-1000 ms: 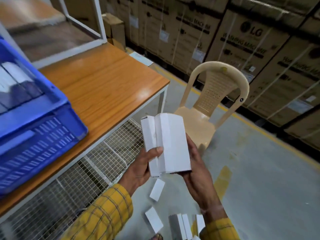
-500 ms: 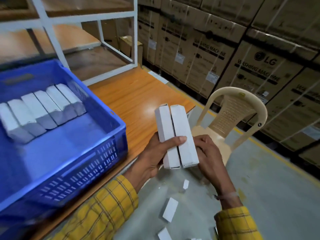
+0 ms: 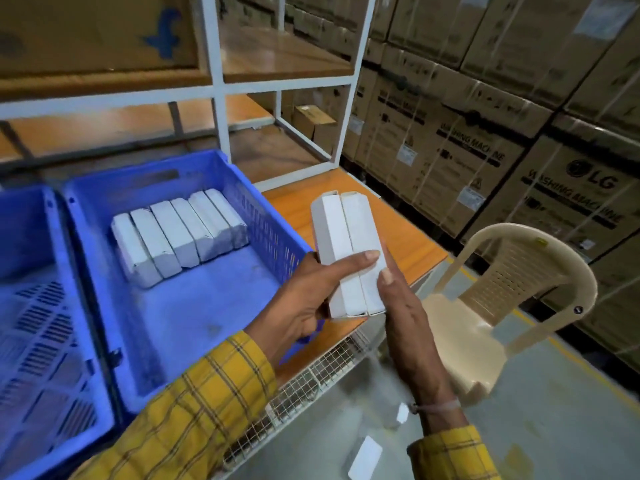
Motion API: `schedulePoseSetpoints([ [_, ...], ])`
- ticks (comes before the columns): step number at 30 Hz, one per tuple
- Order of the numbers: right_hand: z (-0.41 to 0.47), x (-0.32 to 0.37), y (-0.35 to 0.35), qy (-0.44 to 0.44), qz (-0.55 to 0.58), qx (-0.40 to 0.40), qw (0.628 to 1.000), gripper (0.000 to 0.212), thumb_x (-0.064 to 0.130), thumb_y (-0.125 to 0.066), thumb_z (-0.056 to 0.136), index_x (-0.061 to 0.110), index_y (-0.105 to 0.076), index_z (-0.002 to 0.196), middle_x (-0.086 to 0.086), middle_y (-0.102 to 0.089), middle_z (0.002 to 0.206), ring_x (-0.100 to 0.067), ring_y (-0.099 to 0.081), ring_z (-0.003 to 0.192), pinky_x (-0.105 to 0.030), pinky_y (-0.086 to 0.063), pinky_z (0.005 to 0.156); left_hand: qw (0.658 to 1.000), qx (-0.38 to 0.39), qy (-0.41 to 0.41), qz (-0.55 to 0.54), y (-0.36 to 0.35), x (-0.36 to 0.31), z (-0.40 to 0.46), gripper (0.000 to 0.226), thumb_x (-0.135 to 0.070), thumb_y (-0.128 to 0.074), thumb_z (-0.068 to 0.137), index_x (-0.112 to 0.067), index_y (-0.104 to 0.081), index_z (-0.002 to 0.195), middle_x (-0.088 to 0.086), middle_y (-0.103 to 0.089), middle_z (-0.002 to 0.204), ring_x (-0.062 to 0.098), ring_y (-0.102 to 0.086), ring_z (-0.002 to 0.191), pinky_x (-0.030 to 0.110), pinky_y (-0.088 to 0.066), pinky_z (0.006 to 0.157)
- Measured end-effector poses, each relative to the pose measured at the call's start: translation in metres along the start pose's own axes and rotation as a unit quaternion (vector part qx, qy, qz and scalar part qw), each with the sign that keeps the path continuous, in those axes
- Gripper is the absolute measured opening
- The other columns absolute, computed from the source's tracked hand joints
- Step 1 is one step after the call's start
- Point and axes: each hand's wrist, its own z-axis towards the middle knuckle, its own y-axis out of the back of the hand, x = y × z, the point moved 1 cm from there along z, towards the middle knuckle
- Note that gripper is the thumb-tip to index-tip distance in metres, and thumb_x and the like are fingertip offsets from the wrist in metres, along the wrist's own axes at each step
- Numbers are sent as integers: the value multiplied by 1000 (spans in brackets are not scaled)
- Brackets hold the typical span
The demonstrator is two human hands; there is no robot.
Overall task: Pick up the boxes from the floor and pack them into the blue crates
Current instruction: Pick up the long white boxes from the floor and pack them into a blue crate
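Nearest the camera, two arms in yellow checked sleeves (image 3: 194, 403) reach forward. On the grey floor (image 3: 536, 427) below them lies a white box (image 3: 364, 458), flat, with another small white one (image 3: 402, 412) just beside the right wrist; that one is blurred. The left hand (image 3: 304, 303) and the right hand (image 3: 401, 306) hold a pair of white boxes (image 3: 349, 251) between them, the two pressed side by side and standing nearly upright. The left grip wraps the pair from the left with the thumb laid across the fronts; the right grip holds the right edge with the thumb on the front face. The pair hangs above the right rim of the blue crate (image 3: 207, 327), over the edge of the orange table (image 3: 398, 244), touching neither.

Inside that crate a row of six white boxes (image 3: 180, 233) lies packed side by side against the far wall. A second blue crate (image 3: 34, 306) stands touching it on the left. Under the table edge runs a wire mesh shelf (image 3: 311, 379).

To the right stands a beige plastic chair (image 3: 512, 299). Beyond the crates rises a white-framed shelf rack (image 3: 221, 84), and behind the chair are stacked brown cartons (image 3: 485, 133) printed for washing machines
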Motion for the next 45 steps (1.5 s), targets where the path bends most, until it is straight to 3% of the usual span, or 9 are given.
schedulePoseSetpoints([
  [5, 13, 8, -34, 3, -6, 37, 999, 46, 56, -41, 104, 55, -39, 150, 19, -46, 154, -4, -45, 142, -41, -40, 117, 1000, -24, -3, -18, 32, -21, -13, 55, -28, -89, 72, -14, -68, 121, 10, -78, 105, 26, -76, 95, 49, -62, 81],
  [9, 31, 16, -69, 10, -129, 77, 989, 41, 57, -36, 107, 51, -44, 146, 16, -54, 139, 14, -40, 126, -6, -31, 107, 995, -88, -5, -55, 71, -33, -14, 51, -29, -89, 73, -10, -72, 117, 12, -78, 103, 29, -76, 93, 47, -63, 76],
  [13, 59, 12, -104, 73, -278, 90, 953, 67, 58, -53, 81, 24, -56, 139, 1, -54, 122, -21, -50, 118, -43, -45, 102, 985, -100, 40, -133, 107, -40, -2, 35, -32, -79, 84, -8, -73, 108, 13, -79, 97, 27, -77, 82, 41, -63, 68],
  [20, 111, -17, -154, 7, -487, 201, 850, 98, 67, -82, 64, 9, -49, 135, -12, -61, 128, -32, -59, 121, -40, -50, 94, 979, -154, 69, -112, 145, -28, 38, 17, -26, -77, 88, -11, -69, 93, 5, -73, 60, 18, -70, 48, 32, -57, 43],
  [26, 125, -39, -188, -23, -648, 223, 728, 86, 61, -62, 88, -1, -43, 144, -19, -54, 137, -37, -57, 125, -42, -46, 103, 980, -160, 118, -9, 183, 10, 73, 87, -69, -84, 60, -7, -71, 120, 11, -78, 101, 28, -75, 91, 42, -62, 77],
  [30, 131, -63, -204, -84, -652, 220, 721, 93, 55, -69, 85, -7, -37, 146, -23, -48, 141, -41, -49, 130, -45, -46, 107, 959, -192, 105, 179, 204, 23, 81, 92, -85, -56, 74, -5, -70, 118, 13, -75, 104, 28, -70, 86, 30, -54, 68],
  [34, 138, -92, -217, -128, -682, 202, 691, 73, 45, -56, 93, -3, -42, 146, -22, -44, 147, -42, -42, 131, -50, -43, 102, 956, -195, 73, 208, 215, 31, 89, 81, -65, -59, 90, 5, -63, 130, 27, -70, 117, 37, -71, 88, 30, -51, 65],
  [38, 133, -70, -213, -98, -706, 189, 675, 49, 39, -46, 101, 6, -57, 136, -15, -51, 137, -34, -55, 124, -44, -54, 74, 955, -212, 71, 194, 224, 42, 104, 72, -55, -71, 84, 10, -66, 113, 17, -64, 71, 24, -54, 50, 28, -51, 49],
  [45, 137, -73, -213, -84, -610, 202, 762, 50, 30, -63, 97, 0, -52, 135, -19, -55, 138, -37, -58, 127, -41, -49, 99, 957, -251, 46, 135, 245, 70, 146, 62, -45, -80, 59, 0, -71, 100, 22, -72, 82, 34, -68, 71, 51, -58, 68],
])
